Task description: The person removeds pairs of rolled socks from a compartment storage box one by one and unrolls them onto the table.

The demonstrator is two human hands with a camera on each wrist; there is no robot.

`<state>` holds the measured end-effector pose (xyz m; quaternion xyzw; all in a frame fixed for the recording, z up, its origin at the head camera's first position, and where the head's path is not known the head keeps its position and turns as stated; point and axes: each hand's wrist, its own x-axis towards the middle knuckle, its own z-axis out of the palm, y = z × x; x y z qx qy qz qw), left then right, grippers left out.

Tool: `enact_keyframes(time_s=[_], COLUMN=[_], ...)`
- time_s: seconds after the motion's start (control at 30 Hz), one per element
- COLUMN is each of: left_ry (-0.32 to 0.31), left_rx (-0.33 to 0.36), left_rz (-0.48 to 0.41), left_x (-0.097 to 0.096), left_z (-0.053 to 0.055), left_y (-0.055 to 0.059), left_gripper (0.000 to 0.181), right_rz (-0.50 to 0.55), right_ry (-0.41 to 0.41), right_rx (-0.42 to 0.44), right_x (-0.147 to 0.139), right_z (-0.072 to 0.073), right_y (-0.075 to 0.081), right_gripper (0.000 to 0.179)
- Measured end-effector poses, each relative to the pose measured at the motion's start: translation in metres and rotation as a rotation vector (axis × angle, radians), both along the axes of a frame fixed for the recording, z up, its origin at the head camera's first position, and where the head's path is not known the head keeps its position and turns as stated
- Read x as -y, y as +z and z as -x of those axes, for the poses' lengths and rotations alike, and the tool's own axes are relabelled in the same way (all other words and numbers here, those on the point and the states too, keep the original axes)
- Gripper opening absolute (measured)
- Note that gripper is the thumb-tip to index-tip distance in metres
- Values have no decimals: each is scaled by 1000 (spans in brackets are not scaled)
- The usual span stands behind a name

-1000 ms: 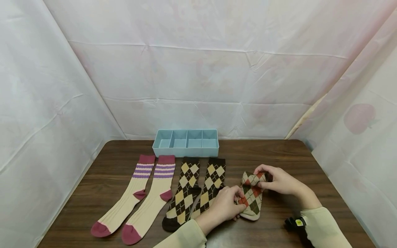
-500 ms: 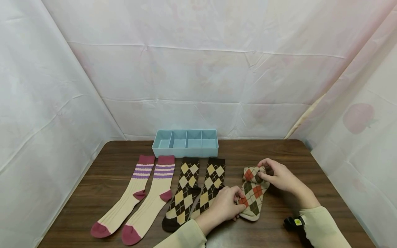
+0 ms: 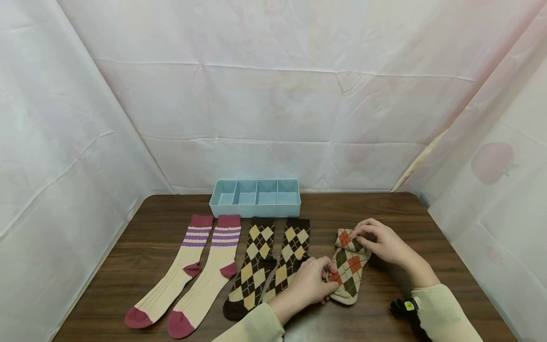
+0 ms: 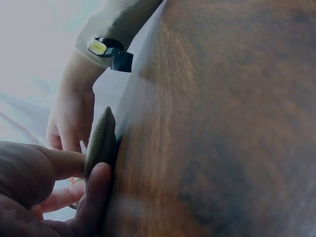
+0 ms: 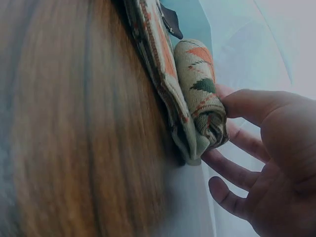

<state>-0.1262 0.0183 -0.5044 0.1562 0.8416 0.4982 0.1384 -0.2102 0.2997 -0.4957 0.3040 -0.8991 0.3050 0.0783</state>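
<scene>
Beige argyle socks (image 3: 351, 271) with red and green diamonds lie in layers on the right of the table, their upper end rolled up. My left hand (image 3: 311, 281) pinches their left edge near the toe end between thumb and fingers. At the far end, my right hand (image 3: 381, 241) holds the roll (image 5: 200, 81), thumb on one side and fingers on the other. The right wrist view shows the spiral end of the roll resting on the flat layers. In the left wrist view only a pale edge of the socks (image 4: 101, 140) shows between the left thumb and fingers.
Dark brown argyle socks (image 3: 255, 266) lie flat just left of the left hand, which partly covers one. Cream socks (image 3: 209, 275) with maroon toes and purple stripes lie further left. A light blue tray (image 3: 255, 210) with several compartments stands at the back of the wooden table (image 3: 350, 209).
The right hand has moved slightly away from the body and left along the rolled end, which now lies a little further back. The left hand has kept its hold and place.
</scene>
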Motion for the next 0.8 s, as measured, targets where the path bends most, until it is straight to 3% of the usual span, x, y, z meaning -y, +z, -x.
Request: enact_keyframes(time_s=[0.37, 0.8], left_ry=[6, 4], left_rx=[-3, 11], left_rz=[25, 14], left_x=[0, -1], left_z=[0, 0], left_y=[0, 0], left_gripper=[22, 21], right_rz=[-19, -68], right_ry=[7, 19], right_rx=[81, 170], right_x=[-6, -10], right_z=[-3, -2], right_y=[4, 5], right_gripper=[21, 46])
